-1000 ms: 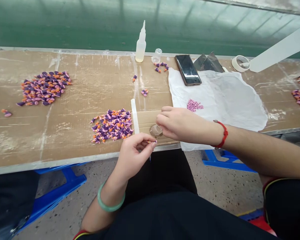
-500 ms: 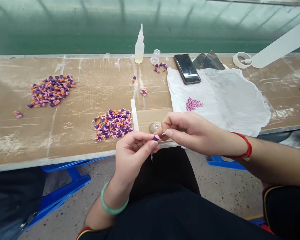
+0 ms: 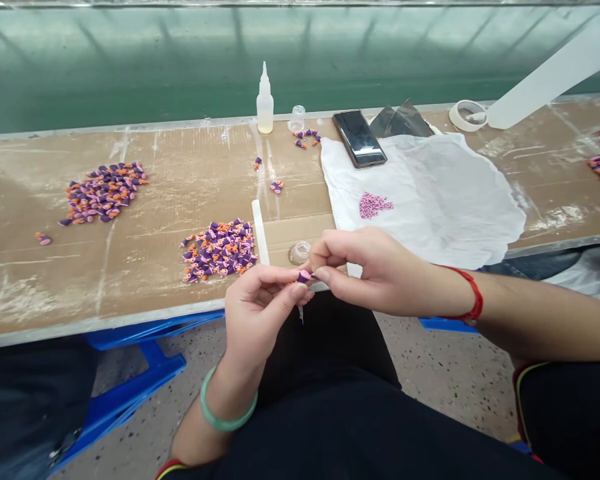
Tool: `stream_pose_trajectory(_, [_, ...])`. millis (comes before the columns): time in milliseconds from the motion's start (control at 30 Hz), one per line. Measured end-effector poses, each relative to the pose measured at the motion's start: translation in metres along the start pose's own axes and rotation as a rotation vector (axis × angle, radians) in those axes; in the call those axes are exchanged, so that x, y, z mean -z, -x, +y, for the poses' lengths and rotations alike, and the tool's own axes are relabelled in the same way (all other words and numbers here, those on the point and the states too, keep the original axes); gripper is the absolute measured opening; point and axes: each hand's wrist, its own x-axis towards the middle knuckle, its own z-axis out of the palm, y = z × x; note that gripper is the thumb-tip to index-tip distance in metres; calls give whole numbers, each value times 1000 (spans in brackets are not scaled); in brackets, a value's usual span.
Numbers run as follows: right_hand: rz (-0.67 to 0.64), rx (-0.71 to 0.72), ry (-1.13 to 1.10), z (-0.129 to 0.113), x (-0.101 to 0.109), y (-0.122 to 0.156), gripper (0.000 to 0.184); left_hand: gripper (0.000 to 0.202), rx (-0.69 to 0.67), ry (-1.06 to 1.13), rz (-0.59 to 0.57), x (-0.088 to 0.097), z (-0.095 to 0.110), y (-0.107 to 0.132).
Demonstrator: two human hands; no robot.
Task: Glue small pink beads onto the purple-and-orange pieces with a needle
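My left hand (image 3: 260, 307) pinches a small purple-and-pink clay figure (image 3: 304, 276) between thumb and fingertips above the table's front edge. Right against the figure's pink end, the thumb and forefinger of my right hand (image 3: 365, 270) are pressed together; whatever is between them is too small to make out. Just behind the hands sits a small clear round dish (image 3: 300, 252). To its left lie a white strip (image 3: 261, 232) and a heap of purple, pink and orange clay figures (image 3: 223, 250). Tiny pink pieces (image 3: 375, 205) are piled on a white cloth (image 3: 430, 193).
A squeeze bottle (image 3: 265, 107), a clear cap (image 3: 297, 119), a phone (image 3: 360, 139) and a tape roll (image 3: 467, 115) line the back of the cardboard-covered table (image 3: 180, 147). Another heap of figures (image 3: 105, 192) lies left. A blue stool (image 3: 155, 360) stands below the table.
My right fingertips have come in from the right, closing the small gap to the figure. The left hand keeps its hold. The whole view has shifted slightly.
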Motion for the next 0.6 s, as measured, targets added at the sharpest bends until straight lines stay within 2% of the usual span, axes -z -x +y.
stream_pose_trajectory(300, [-10,34,50,-4,1,0,11,12,-44,7,-6,-1,0,1])
stream_pose_trajectory(600, [31,184,250,-5,-3,2,14,8,-6,84,-10,0,-3,3])
